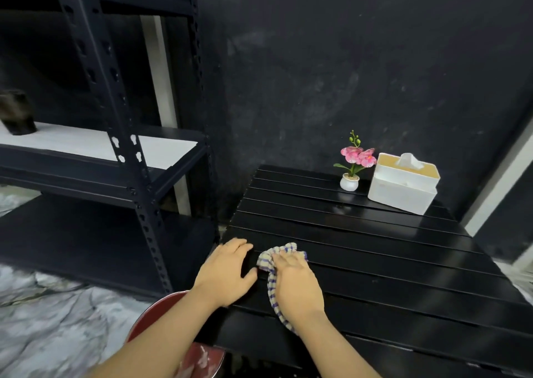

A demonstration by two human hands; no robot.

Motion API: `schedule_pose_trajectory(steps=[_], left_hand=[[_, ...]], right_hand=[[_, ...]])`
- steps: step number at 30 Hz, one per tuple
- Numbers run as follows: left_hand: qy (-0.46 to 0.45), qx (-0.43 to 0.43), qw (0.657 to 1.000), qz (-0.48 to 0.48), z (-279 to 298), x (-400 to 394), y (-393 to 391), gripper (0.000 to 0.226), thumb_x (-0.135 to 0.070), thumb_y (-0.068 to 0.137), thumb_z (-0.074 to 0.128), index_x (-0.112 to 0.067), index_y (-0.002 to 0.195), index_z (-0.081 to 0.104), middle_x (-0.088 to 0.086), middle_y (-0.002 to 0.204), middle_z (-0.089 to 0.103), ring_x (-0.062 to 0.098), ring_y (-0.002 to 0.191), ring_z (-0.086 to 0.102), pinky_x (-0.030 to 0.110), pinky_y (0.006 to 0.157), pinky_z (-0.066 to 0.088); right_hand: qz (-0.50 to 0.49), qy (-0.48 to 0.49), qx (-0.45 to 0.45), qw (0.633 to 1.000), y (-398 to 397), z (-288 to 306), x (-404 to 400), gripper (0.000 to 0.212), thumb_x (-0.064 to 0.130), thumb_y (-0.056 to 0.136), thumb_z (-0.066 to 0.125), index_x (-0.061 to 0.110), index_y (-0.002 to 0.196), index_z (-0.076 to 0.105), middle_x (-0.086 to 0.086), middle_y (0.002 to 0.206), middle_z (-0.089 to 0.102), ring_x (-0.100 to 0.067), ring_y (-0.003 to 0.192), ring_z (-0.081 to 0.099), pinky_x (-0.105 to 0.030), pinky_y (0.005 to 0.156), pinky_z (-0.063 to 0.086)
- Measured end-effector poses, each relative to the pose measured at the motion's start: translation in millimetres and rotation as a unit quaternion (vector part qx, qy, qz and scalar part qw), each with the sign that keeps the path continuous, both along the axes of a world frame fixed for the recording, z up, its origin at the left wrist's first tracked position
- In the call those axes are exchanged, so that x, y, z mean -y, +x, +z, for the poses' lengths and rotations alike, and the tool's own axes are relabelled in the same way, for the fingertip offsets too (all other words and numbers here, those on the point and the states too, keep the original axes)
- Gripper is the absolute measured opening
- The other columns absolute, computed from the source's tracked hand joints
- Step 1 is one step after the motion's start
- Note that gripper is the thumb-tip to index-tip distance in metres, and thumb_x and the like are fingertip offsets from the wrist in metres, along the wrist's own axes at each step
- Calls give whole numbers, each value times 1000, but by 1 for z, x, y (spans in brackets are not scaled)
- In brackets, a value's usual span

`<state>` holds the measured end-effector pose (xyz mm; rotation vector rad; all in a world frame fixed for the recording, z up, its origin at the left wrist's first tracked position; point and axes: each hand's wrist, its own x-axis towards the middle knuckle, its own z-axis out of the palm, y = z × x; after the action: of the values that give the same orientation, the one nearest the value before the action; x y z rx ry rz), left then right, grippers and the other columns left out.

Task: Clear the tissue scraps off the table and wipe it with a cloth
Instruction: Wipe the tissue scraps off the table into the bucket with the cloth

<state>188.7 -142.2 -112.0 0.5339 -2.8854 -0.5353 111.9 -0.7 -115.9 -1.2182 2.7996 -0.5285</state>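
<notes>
A black slatted table point(360, 233) fills the right half of the view. My right hand point(297, 285) presses a bunched cream cloth with blue checks point(274, 258) flat onto the table near its front left corner; part of the cloth trails back under my wrist. My left hand point(227, 271) lies palm down with fingers spread on the table's left edge, just left of the cloth, holding nothing. Below the table's front left corner a red bin point(161, 311) holds white tissue scraps point(202, 357). No scraps show on the tabletop.
A white tissue box point(402, 187) with a tissue sticking out stands at the table's far right, beside a small white pot of pink flowers point(352, 170). A dark metal shelf rack point(115, 146) stands to the left. The wall behind is dark; the floor is marbled grey.
</notes>
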Motion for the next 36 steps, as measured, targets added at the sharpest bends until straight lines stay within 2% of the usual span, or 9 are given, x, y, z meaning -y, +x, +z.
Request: schedule_pose_trajectory(steps=[4,9,15,19,32,36], left_hand=[[-18,27,999,24,-6,-13,30,63,-51,88,41,-27,145,27,-3,156,21,14,144,13,34,118,8],[-7,25,999,43,-9,-26,37,62,-49,91,37,-28,147,21,-2,158,14,15,146,5,35,118,3],[-11,16,999,43,-9,-26,37,61,-48,92,37,-27,146,23,-1,158,16,15,146,8,35,118,5],[-8,10,999,36,-7,-26,38,60,-47,92,38,-24,146,24,-1,157,18,15,146,10,34,119,7],[2,0,999,39,-6,-26,39,59,-47,91,41,-24,145,29,-1,156,23,16,144,15,34,119,10],[14,0,999,48,-4,-28,40,58,-47,91,43,-25,144,30,-2,156,23,20,144,18,35,118,12]], right_hand=[[-2,-3,-2,1000,18,2,-12,54,8,94,30,17,146,21,0,156,22,-13,145,12,-25,119,6],[-17,-10,6,1000,32,1,-21,52,9,95,30,19,145,23,1,155,26,-13,144,13,-27,120,10],[-46,-16,18,999,32,3,-33,48,10,96,30,19,143,26,0,153,30,-17,144,15,-29,118,18],[-66,-13,8,998,22,2,-53,50,8,95,30,18,144,26,0,154,28,-15,144,16,-28,118,15],[-199,-21,-6,980,-24,4,-164,44,12,96,32,18,138,40,-3,149,37,-14,140,26,-26,116,20],[-234,-27,-5,972,-35,6,-198,41,12,96,33,15,135,46,-5,145,43,-16,137,33,-27,115,22]])
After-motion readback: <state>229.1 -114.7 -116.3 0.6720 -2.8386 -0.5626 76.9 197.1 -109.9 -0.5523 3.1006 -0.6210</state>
